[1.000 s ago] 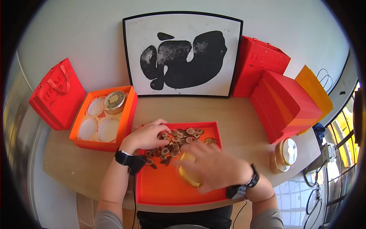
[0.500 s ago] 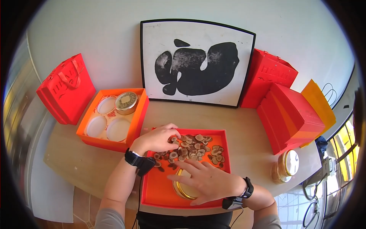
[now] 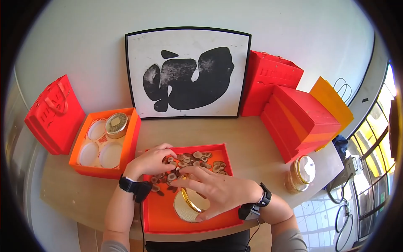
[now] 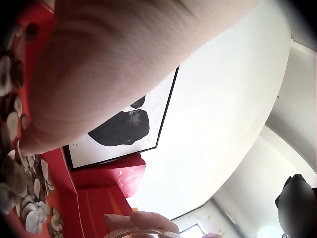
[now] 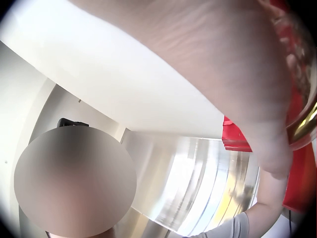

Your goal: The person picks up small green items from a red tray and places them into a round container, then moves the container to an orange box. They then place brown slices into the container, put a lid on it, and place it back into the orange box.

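A shallow red-orange tray (image 3: 159, 220) holds many round dried slices (image 3: 197, 155) with brown rims and pale middles, heaped toward its far side. My left hand (image 3: 153, 161) rests at the tray's far left corner, fingers bent over the slices, index finger and thumb apart. Its thumb (image 4: 59, 124) touches the slices in the left wrist view. Above the front half of the tray, my right hand (image 3: 218, 191) grips a clear round jar (image 3: 184, 208) with a gold rim, thumb on the near side and fingers on the far side. The palm hides much of the jar.
An orange box (image 3: 77, 164) with round recesses stands left, one filled jar (image 3: 116, 124) in it. Another gold-rimmed jar (image 3: 300, 173) stands right. Red bags (image 3: 56, 115), red boxes (image 3: 300, 119) and a framed black-and-white picture (image 3: 189, 75) line the back.
The right hand, blurred one second ago, has brought the jar nearer the tray's front and turned it. The left hand stays at the tray's corner. The head view has shifted.
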Action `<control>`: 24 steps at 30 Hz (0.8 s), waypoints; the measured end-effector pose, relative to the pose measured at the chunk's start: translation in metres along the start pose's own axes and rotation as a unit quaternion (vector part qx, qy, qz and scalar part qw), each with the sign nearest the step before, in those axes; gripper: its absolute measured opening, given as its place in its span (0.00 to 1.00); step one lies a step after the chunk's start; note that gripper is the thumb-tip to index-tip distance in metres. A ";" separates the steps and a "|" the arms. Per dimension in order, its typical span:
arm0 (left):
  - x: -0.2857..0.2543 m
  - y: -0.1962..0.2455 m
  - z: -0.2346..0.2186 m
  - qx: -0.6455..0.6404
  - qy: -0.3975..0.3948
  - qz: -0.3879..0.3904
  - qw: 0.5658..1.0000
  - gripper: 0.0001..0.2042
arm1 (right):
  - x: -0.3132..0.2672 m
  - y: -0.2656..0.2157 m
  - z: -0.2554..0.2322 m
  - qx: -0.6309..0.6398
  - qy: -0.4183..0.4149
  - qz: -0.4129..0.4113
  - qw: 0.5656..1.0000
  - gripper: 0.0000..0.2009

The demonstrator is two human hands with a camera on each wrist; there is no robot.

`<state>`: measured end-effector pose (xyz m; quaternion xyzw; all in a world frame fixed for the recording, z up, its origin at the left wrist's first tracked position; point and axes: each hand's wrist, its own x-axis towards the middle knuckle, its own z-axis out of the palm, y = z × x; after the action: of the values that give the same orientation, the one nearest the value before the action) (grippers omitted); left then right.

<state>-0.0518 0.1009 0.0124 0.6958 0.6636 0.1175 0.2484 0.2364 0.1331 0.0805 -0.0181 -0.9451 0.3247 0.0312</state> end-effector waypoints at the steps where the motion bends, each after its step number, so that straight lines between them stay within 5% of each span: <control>1: 0.001 0.000 0.000 0.001 -0.001 0.003 1.000 0.22 | -0.001 0.001 -0.002 -0.001 0.002 0.002 1.000 0.46; 4: 0.001 -0.004 0.001 -0.003 0.004 0.014 1.000 0.22 | -0.008 0.006 -0.013 -0.013 0.055 -0.038 0.998 0.44; 10: -0.005 0.012 -0.006 0.029 0.008 -0.020 0.999 0.22 | -0.033 0.046 -0.067 -0.096 0.273 0.051 0.956 0.38; 15: -0.006 0.012 -0.008 0.015 0.000 -0.019 1.000 0.22 | -0.065 0.123 -0.085 0.032 0.285 0.199 0.937 0.38; 19: -0.006 0.010 -0.007 0.027 0.003 -0.009 1.000 0.24 | -0.075 0.131 -0.088 0.176 0.216 0.350 0.894 0.39; 24: -0.006 0.014 -0.008 0.025 0.004 -0.020 0.999 0.23 | -0.081 0.177 -0.077 0.156 0.198 0.300 0.920 0.35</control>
<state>-0.0444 0.0969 0.0269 0.6881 0.6809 0.0985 0.2306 0.3248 0.3148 0.0283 -0.3593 -0.8074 0.4518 0.1217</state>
